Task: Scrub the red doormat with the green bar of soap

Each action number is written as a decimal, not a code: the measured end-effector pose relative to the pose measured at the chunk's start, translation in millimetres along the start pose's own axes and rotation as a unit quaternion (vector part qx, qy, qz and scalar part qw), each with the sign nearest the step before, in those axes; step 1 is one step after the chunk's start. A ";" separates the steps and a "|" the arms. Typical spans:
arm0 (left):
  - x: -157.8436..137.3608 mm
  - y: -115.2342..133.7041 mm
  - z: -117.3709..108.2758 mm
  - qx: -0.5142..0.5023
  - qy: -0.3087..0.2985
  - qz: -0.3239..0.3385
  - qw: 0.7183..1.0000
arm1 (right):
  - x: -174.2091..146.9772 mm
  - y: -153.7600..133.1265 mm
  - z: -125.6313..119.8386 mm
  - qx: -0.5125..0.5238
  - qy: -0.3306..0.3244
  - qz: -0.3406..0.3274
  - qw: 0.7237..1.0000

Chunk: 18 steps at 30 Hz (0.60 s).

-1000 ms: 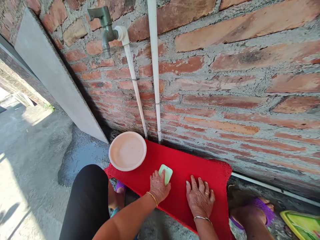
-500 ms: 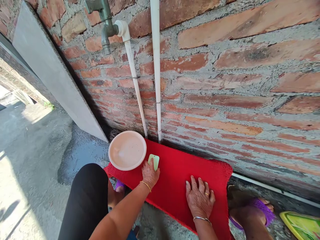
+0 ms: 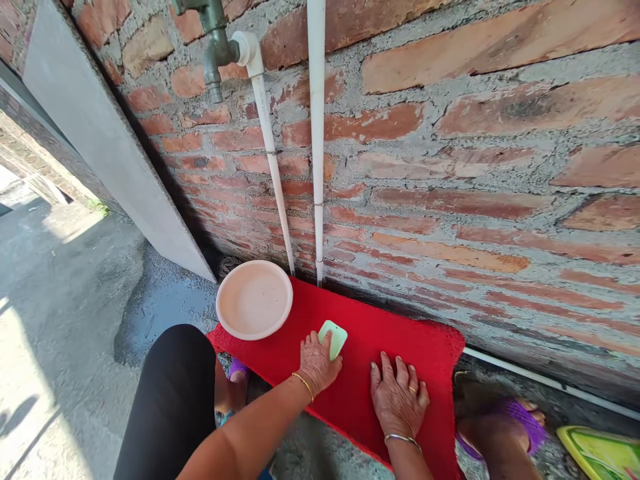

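Note:
A red fuzzy cloth (image 3: 385, 330) is spread over a low, narrow surface along the brick wall. My left hand (image 3: 318, 365) grips a flat light-green piece (image 3: 337, 337), rounded at the corners with a small hole near its far edge, and presses it against the cloth. Whether this piece is a scraper or something else, I cannot tell. To the right, my right hand (image 3: 399, 397) lies flat on the cloth, fingers spread, holding nothing. A pale pink basin (image 3: 256, 335) stands on the left end of the cloth, up and left of my left hand.
A metal tap (image 3: 215, 60) and white pipes (image 3: 317, 147) run along the brick wall (image 3: 475, 200). At left a grey slab (image 3: 115, 133) leans beside a wet patch (image 3: 163, 313) on the concrete. A yellow-green object (image 3: 600, 450) lies by my purple sandal (image 3: 530, 421).
My left hand has slid the light-green piece rightward and slightly nearer along the cloth, away from the basin. My right hand stays in place.

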<state>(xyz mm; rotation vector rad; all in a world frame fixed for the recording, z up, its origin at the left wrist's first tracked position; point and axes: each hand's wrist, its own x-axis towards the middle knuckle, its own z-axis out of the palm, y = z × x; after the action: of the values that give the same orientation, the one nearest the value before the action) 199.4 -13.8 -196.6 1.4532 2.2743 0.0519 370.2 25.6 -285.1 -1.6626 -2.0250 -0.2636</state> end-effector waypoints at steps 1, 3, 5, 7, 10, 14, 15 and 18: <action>8.1 -4.9 -9.0 0.000 0.013 -0.027 1.000 | 0.3 -0.2 0.3 0.001 0.005 0.000 1.000; 20.2 -12.7 -21.0 0.000 0.035 -0.070 0.997 | 0.9 -0.4 0.6 0.003 0.011 0.002 1.000; 23.8 -15.1 -21.9 -0.001 0.043 -0.087 0.995 | 1.4 -0.4 0.5 0.006 0.008 0.004 1.000; 18.3 -11.1 -12.0 0.001 0.033 -0.070 0.997 | 1.4 -0.2 0.3 0.008 0.006 0.005 1.000; -0.5 2.9 13.4 0.008 0.001 -0.004 1.000 | 0.9 0.5 0.5 0.002 0.005 0.001 1.000; -17.5 17.1 30.6 -0.011 -0.047 0.072 0.996 | 0.2 0.7 1.0 -0.005 0.005 -0.004 1.000; -16.6 17.5 27.8 -0.018 -0.051 0.073 0.996 | 0.1 0.5 1.0 -0.006 0.006 -0.003 1.000; -1.0 10.9 4.8 -0.026 -0.029 0.021 0.999 | 0.0 -0.4 0.5 -0.010 0.010 -0.002 1.000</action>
<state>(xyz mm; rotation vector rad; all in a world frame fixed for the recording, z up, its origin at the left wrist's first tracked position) 210.9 -10.8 -197.7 1.4567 2.1800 0.0801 369.7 25.7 -285.4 -1.6610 -2.0175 -0.3009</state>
